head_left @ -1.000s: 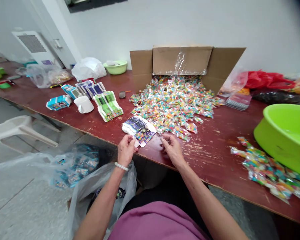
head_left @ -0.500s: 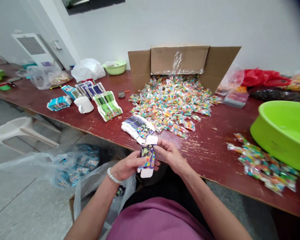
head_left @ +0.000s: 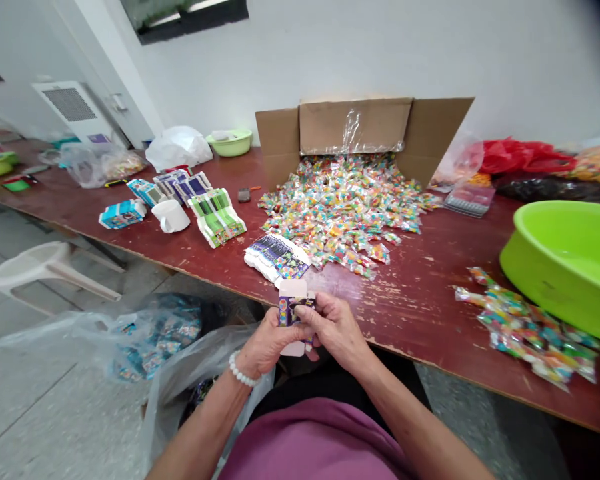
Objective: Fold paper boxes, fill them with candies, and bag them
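Observation:
Both my hands hold one small purple printed carton point(head_left: 291, 305) just off the near edge of the dark red table point(head_left: 420, 300). My left hand point(head_left: 267, 343) grips it from the left and below. My right hand point(head_left: 333, 327) closes over its right side, fingers on the flap. The carton's white top flap stands open. A short stack of flat purple cartons point(head_left: 276, 257) lies on the table just beyond my hands. Behind it spreads a big heap of small colourful candy packets point(head_left: 343, 207), spilled from an open cardboard box point(head_left: 360, 130).
A lime green basin point(head_left: 565, 263) stands at right with a smaller pile of packets point(head_left: 525, 330) beside it. Left of the stack lie green cartons point(head_left: 217, 213), a white mug point(head_left: 171, 215) and blue cartons point(head_left: 123, 213). Plastic bags point(head_left: 180, 373) hang below my left arm; a white chair point(head_left: 40, 267) stands at left.
My left hand took one flat carton from the stack. Both hands drew it back off the table edge and are now folding it into shape.

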Available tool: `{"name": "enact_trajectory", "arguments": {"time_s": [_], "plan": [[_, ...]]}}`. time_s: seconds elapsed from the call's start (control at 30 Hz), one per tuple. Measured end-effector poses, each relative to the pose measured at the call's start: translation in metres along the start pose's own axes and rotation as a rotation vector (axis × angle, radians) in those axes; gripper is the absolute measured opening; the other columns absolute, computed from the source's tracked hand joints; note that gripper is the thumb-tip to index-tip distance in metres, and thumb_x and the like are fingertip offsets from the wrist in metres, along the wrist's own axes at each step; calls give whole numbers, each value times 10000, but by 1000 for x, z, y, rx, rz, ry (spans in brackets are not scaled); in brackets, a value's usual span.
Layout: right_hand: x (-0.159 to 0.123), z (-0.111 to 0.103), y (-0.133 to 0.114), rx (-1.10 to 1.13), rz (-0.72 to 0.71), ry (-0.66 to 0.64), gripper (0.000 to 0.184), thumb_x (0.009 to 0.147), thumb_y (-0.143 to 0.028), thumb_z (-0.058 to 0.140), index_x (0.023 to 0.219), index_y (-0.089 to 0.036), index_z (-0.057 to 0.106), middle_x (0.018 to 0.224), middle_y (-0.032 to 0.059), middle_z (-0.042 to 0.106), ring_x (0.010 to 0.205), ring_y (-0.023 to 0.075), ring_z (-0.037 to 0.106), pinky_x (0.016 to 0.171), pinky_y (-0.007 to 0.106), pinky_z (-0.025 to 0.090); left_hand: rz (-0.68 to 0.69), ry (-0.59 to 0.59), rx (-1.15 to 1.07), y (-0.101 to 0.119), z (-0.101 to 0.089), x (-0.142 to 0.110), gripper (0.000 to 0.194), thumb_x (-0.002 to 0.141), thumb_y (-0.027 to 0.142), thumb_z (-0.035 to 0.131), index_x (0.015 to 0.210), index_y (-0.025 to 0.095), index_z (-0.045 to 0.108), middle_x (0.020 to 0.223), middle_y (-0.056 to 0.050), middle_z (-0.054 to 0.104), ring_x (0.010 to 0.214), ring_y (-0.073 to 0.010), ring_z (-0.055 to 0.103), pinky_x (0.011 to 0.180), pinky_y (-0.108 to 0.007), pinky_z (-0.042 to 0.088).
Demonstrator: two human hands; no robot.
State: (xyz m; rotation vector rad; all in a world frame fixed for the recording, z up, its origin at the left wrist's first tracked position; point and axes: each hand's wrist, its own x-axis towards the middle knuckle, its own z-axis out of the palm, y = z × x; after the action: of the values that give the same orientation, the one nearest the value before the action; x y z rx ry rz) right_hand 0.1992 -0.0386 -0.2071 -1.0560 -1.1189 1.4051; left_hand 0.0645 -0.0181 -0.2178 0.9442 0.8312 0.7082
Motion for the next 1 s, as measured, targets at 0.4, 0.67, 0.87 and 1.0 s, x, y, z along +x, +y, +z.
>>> {"name": "enact_trajectory", "arguments": {"time_s": [0.4,0.67,0.87,1.0], "plan": [[9,-17,18,-89,-171,166,567,925,-441,597,1420,-230,418,1039,62,715,945,236,668,884,378,513,312,286,21,0,7,-5,655,773,251,776,1310,231,402,948,-41,718,746,-177,681,671,-317,587],[10,-15,32,17,-209,237,382,853,-465,710,1139,-221,638,1099,80,713,995,240,660,842,331,516,309,190,-49,0,8,-8,538,818,261,715,1292,259,460,1070,-57,686,783,-162,654,687,-279,548],[10,-21,26,56,-47,157,468,759,-553,768,1053,-194,710,996,78,729,882,236,657,782,327,534,266,145,32,3,-1,-9,432,810,268,716,1187,259,505,895,-5,671,713,-131,610,661,-241,488],[8,-21,27,-41,-25,117,474,784,-604,714,1000,-184,750,917,82,736,851,254,661,776,345,530,213,132,49,-5,-4,-10,322,807,290,705,1054,245,504,803,22,633,652,-120,576,606,-228,455]]}}
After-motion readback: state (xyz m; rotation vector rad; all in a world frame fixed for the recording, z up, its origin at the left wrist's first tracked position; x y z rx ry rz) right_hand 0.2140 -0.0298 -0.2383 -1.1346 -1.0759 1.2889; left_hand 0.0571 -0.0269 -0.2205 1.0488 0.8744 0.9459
